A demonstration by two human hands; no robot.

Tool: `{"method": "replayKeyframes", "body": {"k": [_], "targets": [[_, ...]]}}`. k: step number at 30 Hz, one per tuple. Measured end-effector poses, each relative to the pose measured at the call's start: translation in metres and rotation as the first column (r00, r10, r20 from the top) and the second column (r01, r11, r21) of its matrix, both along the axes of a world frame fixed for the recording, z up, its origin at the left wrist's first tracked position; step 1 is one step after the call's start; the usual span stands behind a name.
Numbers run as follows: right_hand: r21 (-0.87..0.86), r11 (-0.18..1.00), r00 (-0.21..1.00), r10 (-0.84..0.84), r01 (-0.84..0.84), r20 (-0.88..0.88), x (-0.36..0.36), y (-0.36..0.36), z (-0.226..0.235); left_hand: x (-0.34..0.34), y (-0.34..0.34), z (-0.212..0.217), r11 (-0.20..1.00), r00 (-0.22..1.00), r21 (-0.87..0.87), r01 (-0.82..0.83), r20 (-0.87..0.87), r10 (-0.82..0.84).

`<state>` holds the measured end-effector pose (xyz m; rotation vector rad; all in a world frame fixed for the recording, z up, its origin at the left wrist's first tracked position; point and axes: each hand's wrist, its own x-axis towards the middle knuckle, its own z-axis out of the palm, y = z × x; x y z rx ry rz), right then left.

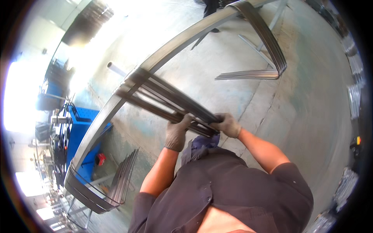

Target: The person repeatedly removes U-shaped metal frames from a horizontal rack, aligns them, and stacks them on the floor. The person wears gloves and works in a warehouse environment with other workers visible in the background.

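A bundle of long, thin, dark metal rods [176,95] hangs over a grey metal rail [182,39], its far end blurred. My left hand [178,134], in a grey-brown work glove, is closed around the bundle's near part on the left. On the right, my gloved right hand [229,125] grips the same rods close to their near ends. The rods slope down from the rail toward my waist, spread into a few groups with gaps between them.
Another bundle of bent rods [268,42] hangs on the rail at the far right. At lower left hang more bent rods [122,180]. Beyond the rail are a blue machine [82,124], a red object [100,159] and a person's legs [211,9]. A round tube end [115,68] juts out by the rail.
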<state>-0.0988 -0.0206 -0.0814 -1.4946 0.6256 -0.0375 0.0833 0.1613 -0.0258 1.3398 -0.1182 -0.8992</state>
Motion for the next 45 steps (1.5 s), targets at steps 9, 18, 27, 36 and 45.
{"method": "replayKeyframes", "body": {"k": [9,18,27,36,45], "targets": [[0.034,0.996,0.99,-0.077,0.082,-0.115,-0.051,-0.123,0.029,-0.031,-0.138,0.012,0.981,0.982,0.054,0.185,0.023,-0.186],[0.168,0.986,0.973,0.03,0.009,-0.231,-0.059,-0.181,0.043,-0.034,-0.198,0.019,0.937,0.941,0.164,0.309,0.089,-0.326],[0.204,0.972,0.971,0.157,-0.119,-0.18,-0.053,-0.226,0.03,-0.042,-0.233,0.003,0.947,0.964,0.261,0.188,0.135,-0.229],[0.095,0.959,0.956,0.275,-0.266,-0.098,-0.049,-0.236,0.019,-0.044,-0.233,0.014,0.942,0.972,0.274,0.192,0.079,-0.221],[0.143,0.973,0.982,0.187,-0.183,-0.016,-0.063,-0.249,0.012,-0.058,-0.253,0.028,0.968,0.97,0.059,-0.242,0.007,0.242]]}}
